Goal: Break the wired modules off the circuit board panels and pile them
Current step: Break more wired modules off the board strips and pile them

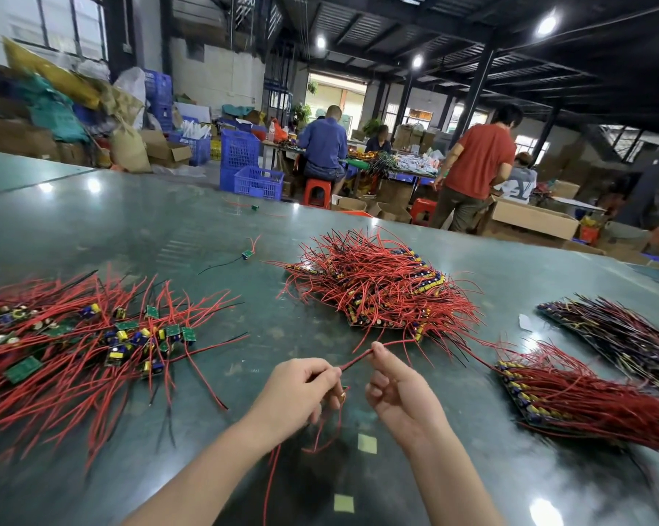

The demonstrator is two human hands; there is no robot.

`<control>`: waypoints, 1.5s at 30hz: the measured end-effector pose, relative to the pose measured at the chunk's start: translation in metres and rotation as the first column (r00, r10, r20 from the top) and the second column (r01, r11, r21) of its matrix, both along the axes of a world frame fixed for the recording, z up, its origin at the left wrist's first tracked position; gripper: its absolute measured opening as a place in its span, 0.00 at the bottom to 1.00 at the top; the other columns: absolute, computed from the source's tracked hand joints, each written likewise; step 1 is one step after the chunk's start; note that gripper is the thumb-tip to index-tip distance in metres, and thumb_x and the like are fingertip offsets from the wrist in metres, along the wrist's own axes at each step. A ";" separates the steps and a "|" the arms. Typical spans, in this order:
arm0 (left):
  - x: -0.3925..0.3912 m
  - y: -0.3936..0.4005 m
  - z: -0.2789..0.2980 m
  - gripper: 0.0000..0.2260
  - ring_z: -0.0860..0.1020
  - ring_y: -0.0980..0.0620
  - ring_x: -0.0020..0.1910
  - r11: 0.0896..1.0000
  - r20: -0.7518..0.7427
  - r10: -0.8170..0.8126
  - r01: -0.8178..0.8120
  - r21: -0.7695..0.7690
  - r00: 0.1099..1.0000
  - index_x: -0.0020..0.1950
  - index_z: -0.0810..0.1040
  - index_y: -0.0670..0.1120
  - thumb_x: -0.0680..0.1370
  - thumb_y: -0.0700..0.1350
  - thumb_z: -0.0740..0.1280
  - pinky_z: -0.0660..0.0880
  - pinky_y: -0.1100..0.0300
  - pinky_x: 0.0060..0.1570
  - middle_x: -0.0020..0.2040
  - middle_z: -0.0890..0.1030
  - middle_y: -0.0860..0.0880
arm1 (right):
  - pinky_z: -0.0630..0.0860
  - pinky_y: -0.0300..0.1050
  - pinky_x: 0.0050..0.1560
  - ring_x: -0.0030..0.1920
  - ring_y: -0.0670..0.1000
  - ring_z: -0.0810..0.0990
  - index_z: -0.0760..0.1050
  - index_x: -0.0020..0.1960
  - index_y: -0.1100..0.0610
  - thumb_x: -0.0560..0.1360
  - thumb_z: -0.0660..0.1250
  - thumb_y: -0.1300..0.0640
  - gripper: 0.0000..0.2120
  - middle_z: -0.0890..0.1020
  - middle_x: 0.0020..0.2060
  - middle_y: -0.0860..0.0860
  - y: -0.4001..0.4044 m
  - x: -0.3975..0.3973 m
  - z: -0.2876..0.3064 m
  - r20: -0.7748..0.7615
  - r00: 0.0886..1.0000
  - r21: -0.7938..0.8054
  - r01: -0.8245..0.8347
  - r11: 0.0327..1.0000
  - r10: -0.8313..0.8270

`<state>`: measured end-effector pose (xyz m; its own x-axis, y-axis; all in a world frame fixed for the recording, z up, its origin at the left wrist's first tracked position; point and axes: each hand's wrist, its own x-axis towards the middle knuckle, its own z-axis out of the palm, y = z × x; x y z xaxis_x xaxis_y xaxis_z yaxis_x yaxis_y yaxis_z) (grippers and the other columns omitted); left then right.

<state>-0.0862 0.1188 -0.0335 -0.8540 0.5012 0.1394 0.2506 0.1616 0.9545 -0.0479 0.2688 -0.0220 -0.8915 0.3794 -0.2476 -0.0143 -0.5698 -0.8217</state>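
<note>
Two bare forearms, no sleeves, grips unadorned.

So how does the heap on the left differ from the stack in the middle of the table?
The left heap is loose, separate modules, green boards scattered at all angles; the middle stack is unbroken panels with parts in neat rows along the edge. The left heap's wires splay in every direction and lie low; the middle stack's wires bunch thickly and stand higher. Both are mostly red wire with a few black strands, and both rest on the dark table.

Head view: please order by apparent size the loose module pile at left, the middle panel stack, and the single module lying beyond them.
1. loose module pile
2. middle panel stack, farther from the camera, so true sizes may be closer
3. single module, clearly smallest
</note>
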 end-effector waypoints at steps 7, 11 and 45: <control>0.001 -0.001 -0.001 0.12 0.73 0.60 0.25 0.989 -0.148 0.019 -0.040 -0.144 0.989 0.36 0.77 0.51 0.79 0.44 0.62 0.69 0.67 0.31 0.27 0.78 0.57 | 0.66 0.33 0.29 0.27 0.42 0.67 0.83 0.39 0.56 0.73 0.68 0.60 0.06 0.78 0.36 0.50 0.006 0.003 0.000 -0.091 0.994 0.267 0.075 0.961 -0.052; 0.002 -0.001 0.000 0.10 0.75 0.66 0.34 0.982 -0.264 -0.002 -0.048 -0.182 0.965 0.38 0.76 0.55 0.78 0.44 0.65 0.66 0.72 0.36 0.31 0.78 0.60 | 0.68 0.32 0.32 0.29 0.43 0.67 0.81 0.38 0.55 0.74 0.67 0.62 0.08 0.84 0.37 0.51 0.002 0.005 0.003 -0.171 0.985 0.393 0.083 0.916 -0.016; 0.002 -0.007 0.013 0.08 0.66 0.56 0.24 0.950 0.313 -0.224 0.136 0.281 0.923 0.44 0.83 0.42 0.78 0.38 0.63 0.59 0.67 0.23 0.30 0.79 0.48 | 0.62 0.33 0.19 0.17 0.42 0.61 0.80 0.31 0.56 0.75 0.65 0.59 0.14 0.79 0.29 0.47 0.011 0.002 0.004 0.019 0.999 -0.142 -0.032 0.989 0.035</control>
